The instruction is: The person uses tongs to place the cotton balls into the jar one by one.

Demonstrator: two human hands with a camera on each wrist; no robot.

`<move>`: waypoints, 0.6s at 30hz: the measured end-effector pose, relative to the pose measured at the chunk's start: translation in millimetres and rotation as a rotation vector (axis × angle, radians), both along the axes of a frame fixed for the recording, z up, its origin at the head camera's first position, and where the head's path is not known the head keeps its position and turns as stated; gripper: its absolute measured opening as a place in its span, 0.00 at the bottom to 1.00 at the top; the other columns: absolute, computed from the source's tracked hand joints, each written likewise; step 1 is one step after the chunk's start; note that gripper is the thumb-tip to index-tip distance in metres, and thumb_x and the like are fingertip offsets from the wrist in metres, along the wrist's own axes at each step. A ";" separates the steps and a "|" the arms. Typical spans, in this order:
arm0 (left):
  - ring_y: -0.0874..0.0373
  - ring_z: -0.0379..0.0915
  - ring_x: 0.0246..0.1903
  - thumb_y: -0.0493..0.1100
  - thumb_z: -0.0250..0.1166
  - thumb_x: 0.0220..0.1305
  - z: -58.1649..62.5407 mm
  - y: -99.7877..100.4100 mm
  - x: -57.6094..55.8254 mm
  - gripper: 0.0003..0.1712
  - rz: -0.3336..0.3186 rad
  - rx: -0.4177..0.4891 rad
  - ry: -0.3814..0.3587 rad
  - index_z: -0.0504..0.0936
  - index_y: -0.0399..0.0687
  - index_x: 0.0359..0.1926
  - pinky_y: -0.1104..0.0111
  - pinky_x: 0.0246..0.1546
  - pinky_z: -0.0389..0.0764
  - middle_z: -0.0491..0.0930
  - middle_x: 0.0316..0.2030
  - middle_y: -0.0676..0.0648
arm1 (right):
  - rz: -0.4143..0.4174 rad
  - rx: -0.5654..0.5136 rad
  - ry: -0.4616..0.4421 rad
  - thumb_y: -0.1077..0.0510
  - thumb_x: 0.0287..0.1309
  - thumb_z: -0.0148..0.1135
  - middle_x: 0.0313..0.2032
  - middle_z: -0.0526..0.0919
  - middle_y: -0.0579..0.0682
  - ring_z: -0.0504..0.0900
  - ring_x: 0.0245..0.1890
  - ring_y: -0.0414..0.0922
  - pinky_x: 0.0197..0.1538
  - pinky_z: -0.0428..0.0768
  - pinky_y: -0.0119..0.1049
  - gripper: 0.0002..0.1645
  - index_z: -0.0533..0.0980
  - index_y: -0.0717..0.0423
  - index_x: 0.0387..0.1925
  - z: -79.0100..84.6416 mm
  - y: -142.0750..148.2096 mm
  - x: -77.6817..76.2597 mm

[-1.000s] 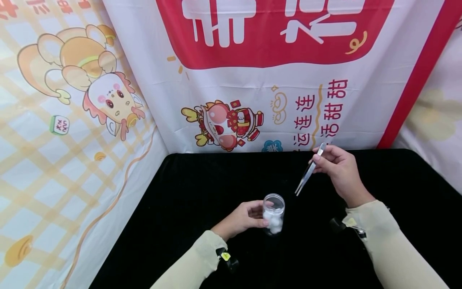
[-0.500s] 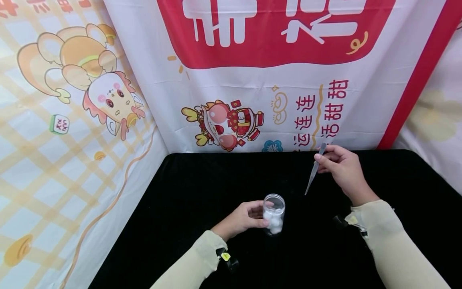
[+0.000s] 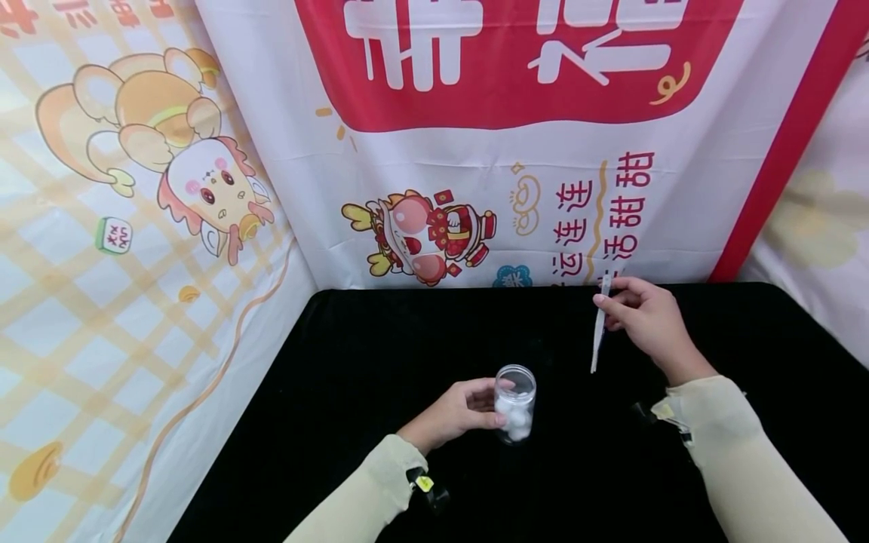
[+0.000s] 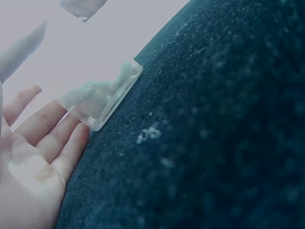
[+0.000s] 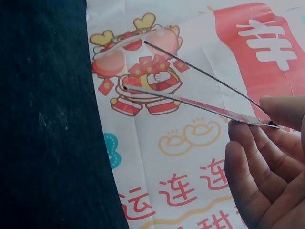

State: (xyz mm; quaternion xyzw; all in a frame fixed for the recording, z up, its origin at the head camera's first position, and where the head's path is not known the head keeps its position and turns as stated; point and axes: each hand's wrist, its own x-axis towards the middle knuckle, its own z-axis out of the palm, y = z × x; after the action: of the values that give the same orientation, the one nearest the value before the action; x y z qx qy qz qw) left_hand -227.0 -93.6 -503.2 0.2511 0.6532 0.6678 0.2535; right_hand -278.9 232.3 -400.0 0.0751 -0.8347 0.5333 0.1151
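Observation:
A clear lidless jar (image 3: 516, 403) with white cotton balls (image 3: 519, 421) in its lower part stands upright on the black cloth. My left hand (image 3: 456, 411) holds it from the left, thumb at the near side and fingers behind. In the left wrist view the jar's base (image 4: 119, 100) touches the cloth beside the fingers. To the right, my right hand (image 3: 641, 313) pinches a pair of metal tweezers (image 3: 600, 324) near the top, tips hanging down above the cloth. The right wrist view shows the tweezers' arms (image 5: 200, 103) spread apart, with nothing between the tips.
Black cloth (image 3: 380, 339) covers the table. Behind its far edge hangs a printed white and red curtain (image 3: 434, 166); a checked one (image 3: 136, 302) closes off the left. Small white specks (image 4: 148, 133) lie on the cloth near the jar.
The tweezers have turned towards upright, their tips swinging right, away from the jar. My right hand has shifted slightly right. The left hand and jar have stayed put.

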 end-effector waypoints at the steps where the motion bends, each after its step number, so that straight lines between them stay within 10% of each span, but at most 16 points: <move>1: 0.53 0.74 0.54 0.32 0.64 0.64 0.0 0.0 0.0 0.27 0.001 -0.002 -0.002 0.72 0.44 0.64 0.62 0.55 0.75 0.75 0.56 0.47 | -0.001 0.011 -0.001 0.48 0.60 0.67 0.29 0.84 0.51 0.83 0.24 0.42 0.29 0.84 0.36 0.27 0.75 0.65 0.52 -0.5 0.6 -0.8; 18: 0.51 0.73 0.56 0.34 0.64 0.64 -0.4 -1.0 -0.5 0.28 0.001 -0.013 -0.020 0.72 0.46 0.65 0.62 0.55 0.75 0.75 0.57 0.47 | 0.013 0.244 -0.082 0.46 0.64 0.62 0.28 0.82 0.55 0.82 0.24 0.47 0.29 0.82 0.38 0.26 0.75 0.62 0.53 -13.5 9.9 -9.1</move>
State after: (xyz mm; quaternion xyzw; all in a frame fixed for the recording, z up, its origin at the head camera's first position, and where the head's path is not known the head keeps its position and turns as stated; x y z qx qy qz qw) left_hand -227.5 -94.6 -503.6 0.2423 0.6552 0.6662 0.2612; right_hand -288.0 242.2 -413.5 0.0722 -0.8970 0.4309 0.0676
